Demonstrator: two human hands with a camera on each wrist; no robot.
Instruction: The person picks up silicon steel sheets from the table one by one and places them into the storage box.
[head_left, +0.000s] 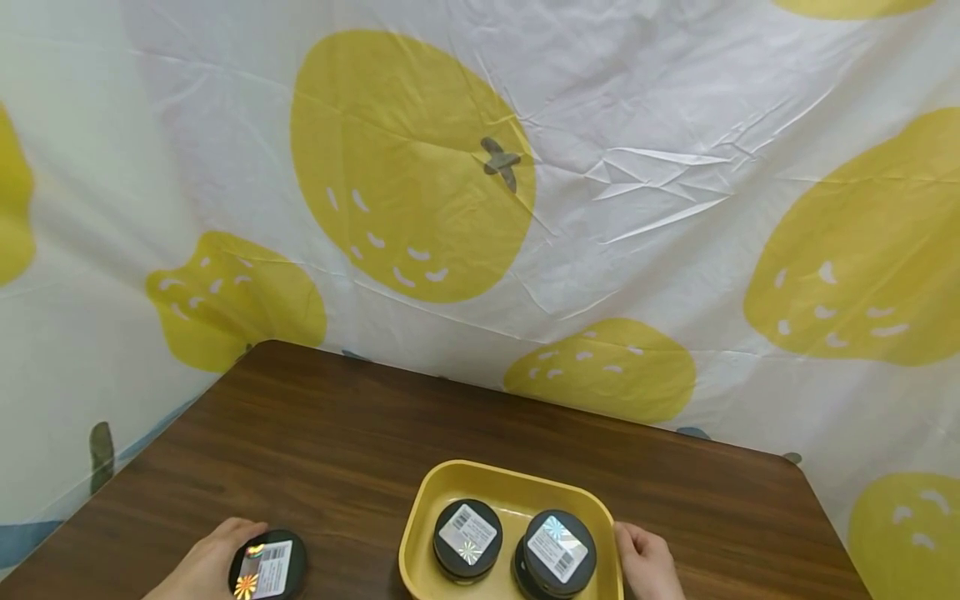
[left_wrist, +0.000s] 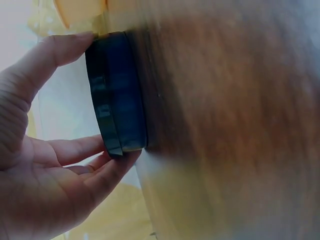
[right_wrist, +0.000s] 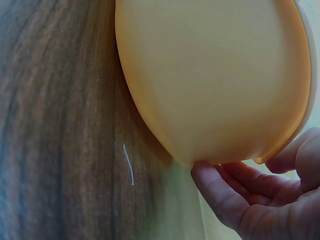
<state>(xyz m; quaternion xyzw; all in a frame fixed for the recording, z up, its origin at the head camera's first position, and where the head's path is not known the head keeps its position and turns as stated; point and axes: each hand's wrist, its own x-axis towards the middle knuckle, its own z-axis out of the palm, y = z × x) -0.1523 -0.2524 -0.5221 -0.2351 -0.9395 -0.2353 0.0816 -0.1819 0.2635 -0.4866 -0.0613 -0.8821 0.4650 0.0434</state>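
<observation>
A low round black jar (head_left: 281, 567) with a silver label on its lid is at the left, on or just above the table. My left hand (head_left: 208, 560) grips it, thumb on one side and fingers on the other, as the left wrist view shows. Right of it stands a yellow tray (head_left: 438, 472). My right hand (head_left: 648, 560) holds the tray's right side, with the thumb by the rim and fingertips lower on the wall (right_wrist: 215, 125). Inside the tray are a labelled jar (head_left: 468, 540) and another labelled jar (head_left: 557, 553), whose lower part looks offset, perhaps a stack.
The brown wooden table (head_left: 360, 417) runs back to a white cloth (head_left: 637, 275) printed with yellow fruit, which hangs behind it and at the left. A thin pale line (right_wrist: 128, 165) shows on the tabletop near the tray in the right wrist view.
</observation>
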